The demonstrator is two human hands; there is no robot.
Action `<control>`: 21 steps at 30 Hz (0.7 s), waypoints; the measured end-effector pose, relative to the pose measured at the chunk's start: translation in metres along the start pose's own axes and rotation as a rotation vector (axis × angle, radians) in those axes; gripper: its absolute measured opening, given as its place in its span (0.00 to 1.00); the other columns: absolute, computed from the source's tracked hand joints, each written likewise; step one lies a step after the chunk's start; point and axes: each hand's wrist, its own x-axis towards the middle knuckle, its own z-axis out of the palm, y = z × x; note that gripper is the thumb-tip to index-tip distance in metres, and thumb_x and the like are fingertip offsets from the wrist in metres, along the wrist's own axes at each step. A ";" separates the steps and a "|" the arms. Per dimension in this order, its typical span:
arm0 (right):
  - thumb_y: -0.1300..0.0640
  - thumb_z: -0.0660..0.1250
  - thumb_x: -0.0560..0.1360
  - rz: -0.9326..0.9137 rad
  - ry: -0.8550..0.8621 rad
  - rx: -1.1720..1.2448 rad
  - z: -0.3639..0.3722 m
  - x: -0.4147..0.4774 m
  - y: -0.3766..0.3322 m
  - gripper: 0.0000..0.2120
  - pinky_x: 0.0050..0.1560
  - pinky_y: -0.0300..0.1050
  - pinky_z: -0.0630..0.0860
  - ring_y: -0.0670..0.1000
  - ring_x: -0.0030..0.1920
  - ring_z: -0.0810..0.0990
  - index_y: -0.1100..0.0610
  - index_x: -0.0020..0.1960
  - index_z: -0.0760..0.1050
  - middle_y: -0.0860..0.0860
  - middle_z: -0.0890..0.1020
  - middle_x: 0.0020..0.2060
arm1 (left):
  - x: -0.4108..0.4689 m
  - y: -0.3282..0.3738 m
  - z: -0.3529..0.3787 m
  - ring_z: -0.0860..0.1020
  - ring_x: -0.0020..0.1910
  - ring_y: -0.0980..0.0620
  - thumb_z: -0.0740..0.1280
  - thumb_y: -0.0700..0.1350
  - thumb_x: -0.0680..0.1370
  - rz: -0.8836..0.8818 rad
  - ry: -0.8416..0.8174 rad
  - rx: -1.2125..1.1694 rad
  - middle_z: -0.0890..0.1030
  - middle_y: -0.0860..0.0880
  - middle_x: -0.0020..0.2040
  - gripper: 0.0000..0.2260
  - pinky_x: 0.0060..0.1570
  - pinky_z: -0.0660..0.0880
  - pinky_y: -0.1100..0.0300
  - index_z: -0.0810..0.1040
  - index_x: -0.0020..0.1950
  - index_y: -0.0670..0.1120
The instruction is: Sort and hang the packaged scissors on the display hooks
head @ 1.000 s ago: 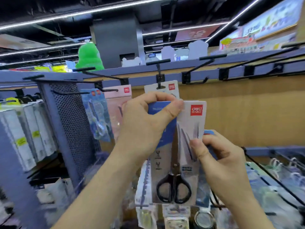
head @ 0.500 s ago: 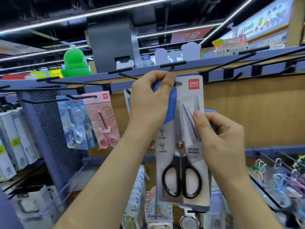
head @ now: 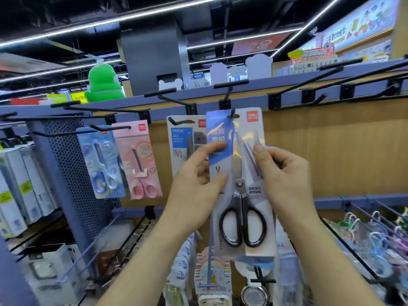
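Observation:
A carded pack of black-handled scissors (head: 239,195) hangs with its top slot over a black display hook (head: 231,112). My left hand (head: 196,184) pinches the pack's left edge, thumb on the front. At the pack's right edge, my right hand (head: 284,173) grips it with the thumb on the blades' blister. Behind my left hand hangs a white "HOME" scissors pack (head: 182,138). Further left hang a pink scissors pack (head: 138,160) and a blue one (head: 100,162), each on its own hook.
Several bare black hooks (head: 313,82) stick out of the blue rail to the right. A perforated grey panel (head: 70,164) stands at the left beside boxed goods (head: 19,186). Lower hooks carry small packs (head: 212,277) and colourful clips (head: 379,239).
The scissors pack rose and its slot slid onto the hook. My left hand dropped from the pack's top to its left edge. The right hand stayed on the right edge.

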 end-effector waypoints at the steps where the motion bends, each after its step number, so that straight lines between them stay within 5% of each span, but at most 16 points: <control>1: 0.49 0.68 0.79 0.014 -0.034 -0.019 -0.002 0.000 0.001 0.17 0.37 0.44 0.68 0.45 0.34 0.69 0.58 0.36 0.79 0.48 0.75 0.30 | 0.000 -0.005 -0.002 0.84 0.47 0.52 0.67 0.32 0.78 -0.014 0.014 0.010 0.84 0.49 0.52 0.22 0.47 0.81 0.57 0.77 0.63 0.56; 4: 0.51 0.72 0.75 0.094 -0.130 -0.116 -0.017 -0.006 0.004 0.10 0.38 0.33 0.71 0.39 0.33 0.76 0.53 0.36 0.83 0.41 0.82 0.31 | 0.014 -0.015 -0.001 0.81 0.42 0.60 0.70 0.35 0.77 -0.034 0.107 0.057 0.83 0.55 0.47 0.20 0.45 0.78 0.62 0.78 0.63 0.57; 7: 0.53 0.74 0.74 0.218 -0.210 -0.213 -0.032 -0.014 0.019 0.06 0.44 0.38 0.75 0.40 0.38 0.80 0.53 0.39 0.85 0.44 0.86 0.37 | 0.032 -0.029 0.006 0.82 0.44 0.58 0.70 0.37 0.77 -0.068 0.150 0.093 0.83 0.54 0.53 0.20 0.48 0.80 0.61 0.77 0.64 0.57; 12: 0.53 0.69 0.79 0.220 -0.172 -0.300 -0.024 -0.008 0.036 0.16 0.39 0.43 0.67 0.45 0.36 0.71 0.65 0.39 0.81 0.48 0.76 0.30 | 0.048 -0.057 0.008 0.78 0.40 0.54 0.69 0.40 0.78 -0.123 0.193 0.190 0.83 0.49 0.45 0.19 0.49 0.79 0.57 0.76 0.63 0.61; 14: 0.53 0.69 0.78 0.217 -0.121 -0.337 -0.017 0.000 0.038 0.17 0.38 0.44 0.66 0.45 0.33 0.70 0.61 0.34 0.80 0.43 0.74 0.26 | 0.044 -0.068 0.005 0.76 0.36 0.55 0.68 0.40 0.78 -0.177 0.153 0.190 0.80 0.49 0.35 0.21 0.44 0.79 0.57 0.74 0.64 0.63; 17: 0.52 0.70 0.78 0.240 -0.104 -0.404 -0.013 0.006 0.040 0.19 0.35 0.42 0.66 0.43 0.29 0.68 0.54 0.29 0.77 0.41 0.72 0.21 | 0.041 -0.083 0.003 0.77 0.35 0.51 0.70 0.40 0.77 -0.236 0.111 0.176 0.79 0.49 0.34 0.22 0.48 0.81 0.44 0.76 0.58 0.69; 21: 0.60 0.69 0.77 0.175 0.041 -0.390 -0.035 -0.003 0.036 0.10 0.40 0.35 0.71 0.37 0.34 0.77 0.49 0.38 0.82 0.45 0.85 0.37 | 0.047 -0.090 0.007 0.79 0.38 0.48 0.70 0.39 0.77 -0.221 0.157 0.239 0.81 0.44 0.37 0.23 0.54 0.80 0.46 0.75 0.58 0.68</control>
